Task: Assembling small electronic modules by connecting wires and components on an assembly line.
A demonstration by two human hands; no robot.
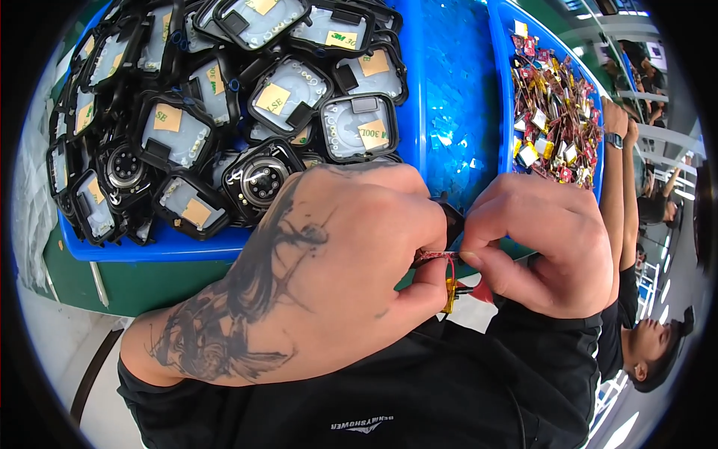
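Observation:
A small red circuit board with thin wires (432, 256) is pinched between the thumb and fingers of my left hand (351, 232). My right hand (542, 239) is closed on the board's other end, thumb against forefinger, where the fingertips hide the exact grip. Below the fingers hangs a yellow-wrapped piece (450, 294) on red and black wires. Part of a dark casing (452, 221) shows behind, between the two hands; whether either hand holds it I cannot tell.
A blue bin (224, 245) at left is heaped with black watch-like casings (176, 129). Beside it, a blue tray holds shiny blue film pieces (456, 112). The right tray (505, 97) carries many wired boards and small batteries (550, 112). Another person (647, 344) is at far right.

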